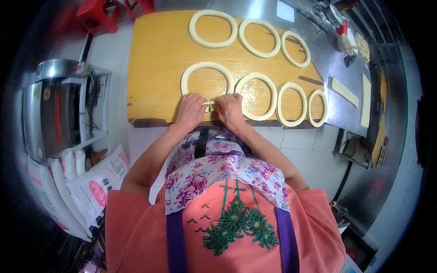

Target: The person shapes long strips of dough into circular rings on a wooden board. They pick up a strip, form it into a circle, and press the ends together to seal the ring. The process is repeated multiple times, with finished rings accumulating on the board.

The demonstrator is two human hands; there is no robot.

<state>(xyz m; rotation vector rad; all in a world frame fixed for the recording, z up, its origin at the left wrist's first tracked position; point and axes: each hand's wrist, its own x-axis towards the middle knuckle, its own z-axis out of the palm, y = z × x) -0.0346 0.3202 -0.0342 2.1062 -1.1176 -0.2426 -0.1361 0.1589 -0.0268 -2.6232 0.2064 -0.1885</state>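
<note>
A pale dough ring (207,65) lies at the near left of a yellow wooden board (157,68). My left hand (191,109) pinches one end of it, and my right hand (230,110) pinches the other, the two ends meeting between my fingertips. My fingers partly hide the join. Just right of my right hand sits another dough ring (256,96), with a third ring (292,104) and a smaller-looking one (317,108) beyond it. Along the far side rest three more closed rings, the leftmost ring (213,44) being the widest.
Right of the board, on a steel table (339,116), lie a ridged bundle of dough strips (344,92) and a flat dough strip (365,100). Bowls (344,44) stand farther back. At my left are a metal machine (50,109) and white sacks (98,182); a red stool (98,18) stands beyond.
</note>
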